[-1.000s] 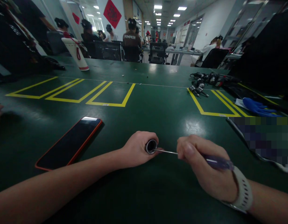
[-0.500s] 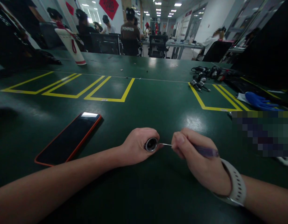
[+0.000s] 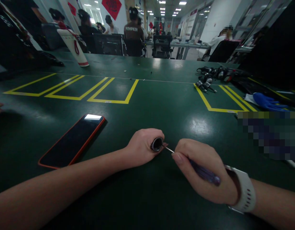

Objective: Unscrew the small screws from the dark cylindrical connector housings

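Observation:
My left hand [image 3: 141, 145] is wrapped round a small dark cylindrical part [image 3: 157, 144] whose round open end faces right. It rests on the green table [image 3: 161, 102]. My right hand [image 3: 202, 171] grips a thin screwdriver [image 3: 200, 171] with a purple translucent handle. The metal tip of the screwdriver reaches into the open end of the part. A white watch sits on my right wrist.
A phone in a red case [image 3: 72, 140] lies left of my left arm. Yellow tape boxes mark the table. Small black parts [image 3: 210, 78] and a blue glove [image 3: 267, 101] lie at the right. A white cup [image 3: 74, 48] stands far left. Other people sit at tables behind.
My right hand has dropped lower and nearer to me, so the screwdriver now slants up-left into the part instead of lying level. My left hand has stayed put.

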The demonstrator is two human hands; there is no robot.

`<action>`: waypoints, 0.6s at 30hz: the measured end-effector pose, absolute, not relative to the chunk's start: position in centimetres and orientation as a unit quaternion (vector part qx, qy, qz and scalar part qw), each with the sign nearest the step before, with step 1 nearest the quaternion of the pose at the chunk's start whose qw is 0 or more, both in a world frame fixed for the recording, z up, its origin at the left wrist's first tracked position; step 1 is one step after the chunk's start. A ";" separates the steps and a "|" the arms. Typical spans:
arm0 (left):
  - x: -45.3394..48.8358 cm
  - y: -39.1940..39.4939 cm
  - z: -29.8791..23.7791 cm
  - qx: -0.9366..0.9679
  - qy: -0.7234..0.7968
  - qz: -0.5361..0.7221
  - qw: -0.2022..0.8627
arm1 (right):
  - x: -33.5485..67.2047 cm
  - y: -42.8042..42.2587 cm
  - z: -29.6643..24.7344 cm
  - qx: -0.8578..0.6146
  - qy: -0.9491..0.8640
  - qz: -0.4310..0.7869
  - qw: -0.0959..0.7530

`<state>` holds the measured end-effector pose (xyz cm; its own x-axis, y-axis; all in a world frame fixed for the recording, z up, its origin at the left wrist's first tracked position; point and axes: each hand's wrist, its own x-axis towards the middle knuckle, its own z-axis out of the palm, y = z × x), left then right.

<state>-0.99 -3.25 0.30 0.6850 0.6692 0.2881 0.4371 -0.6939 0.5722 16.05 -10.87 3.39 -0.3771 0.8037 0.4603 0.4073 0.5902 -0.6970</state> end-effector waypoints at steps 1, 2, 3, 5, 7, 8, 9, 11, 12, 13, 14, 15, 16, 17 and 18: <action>-1.0 -3.2 0.3 0.886 0.317 0.246 0.232 | 16.1 -10.9 3.4 -0.380 -0.796 0.246 0.402; -1.0 -3.2 0.2 0.885 0.320 0.247 0.230 | 16.1 -10.8 3.3 -0.391 -0.784 0.258 0.408; -1.0 -3.2 0.2 0.884 0.322 0.247 0.231 | 16.1 -10.6 3.1 -0.410 -0.758 0.279 0.423; -1.0 -3.2 0.2 0.881 0.321 0.251 0.238 | 16.1 -10.1 2.7 -0.447 -0.681 0.347 0.465; -1.0 -3.2 0.3 0.876 0.323 0.259 0.248 | 16.0 -9.5 2.4 -0.468 -0.583 0.441 0.497; -1.0 -3.2 0.3 0.871 0.326 0.264 0.255 | 15.9 -9.2 2.3 -0.472 -0.532 0.488 0.506; -0.9 -3.1 0.3 0.867 0.330 0.268 0.262 | 15.8 -9.0 2.2 -0.473 -0.485 0.529 0.511; -0.8 -3.1 0.4 0.859 0.335 0.270 0.278 | 15.7 -8.6 2.3 -0.473 -0.423 0.579 0.512; -0.8 -3.0 0.4 0.855 0.337 0.271 0.286 | 15.7 -8.5 2.4 -0.472 -0.412 0.588 0.511; -0.7 -3.0 0.4 0.852 0.339 0.270 0.293 | 15.7 -8.3 2.5 -0.473 -0.415 0.588 0.509; -0.7 -2.9 0.4 0.849 0.341 0.270 0.299 | 15.8 -8.2 2.6 -0.474 -0.428 0.579 0.507; -0.6 -2.8 0.5 0.847 0.344 0.270 0.304 | 16.0 -8.1 2.7 -0.475 -0.450 0.562 0.506; -0.5 -2.7 0.5 0.844 0.347 0.268 0.308 | 16.2 -8.0 2.8 -0.474 -0.479 0.540 0.505; -0.3 -2.5 0.5 0.842 0.351 0.265 0.311 | 16.5 -7.8 2.9 -0.474 -0.510 0.512 0.503; -0.2 -2.3 0.6 0.839 0.357 0.264 0.315 | 16.8 -7.6 3.0 -0.474 -0.542 0.481 0.500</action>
<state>-0.17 -2.33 0.57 0.6059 0.7649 0.2185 0.4322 -0.5471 0.7169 16.75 -7.61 3.00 -0.0497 0.9950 0.0864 0.0326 0.0881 -0.9956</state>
